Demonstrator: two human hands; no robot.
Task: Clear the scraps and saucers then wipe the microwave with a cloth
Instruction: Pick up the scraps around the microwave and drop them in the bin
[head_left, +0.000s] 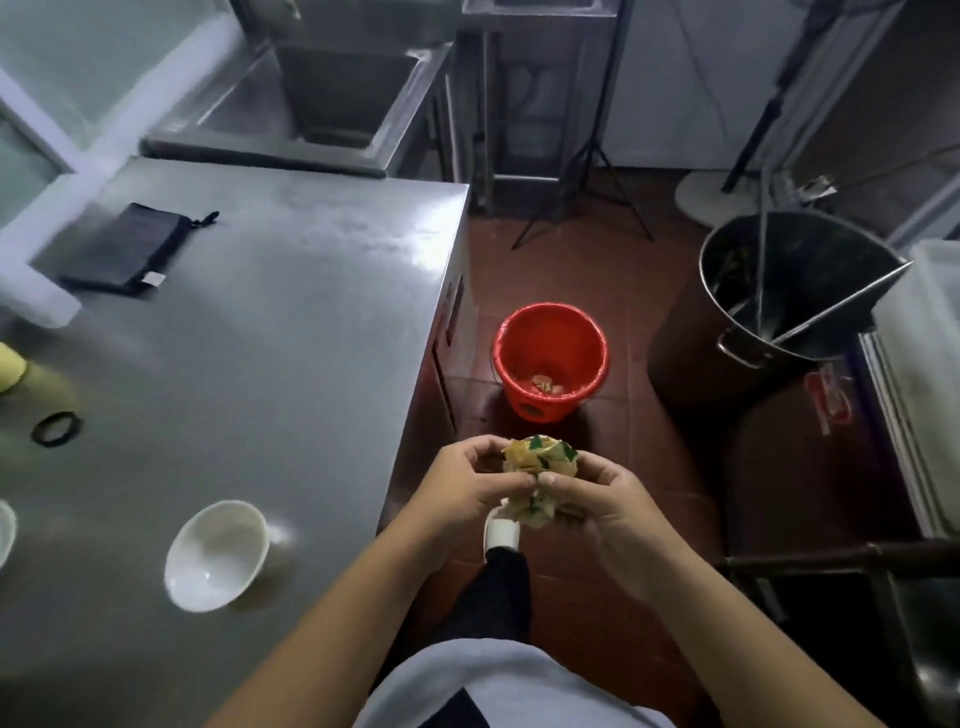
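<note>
Both hands, the left hand (467, 480) and the right hand (597, 499), cup a bundle of scraps (540, 470) between curled fingers, held off the bench (270, 322) edge and short of the red bucket (550, 358) on the floor, probably so that loose pieces stay gathered until tipped in. The bucket already contains a few scraps. A white saucer (218, 553) remains on the bench, left of the bucket, apparently awaiting its turn; no microwave is in view.

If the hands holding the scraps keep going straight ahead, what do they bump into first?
Probably the red bucket on the floor. Both the left hand and right hand hold the scraps and point toward it, with nothing visible between. Depth is hard to judge.
</note>
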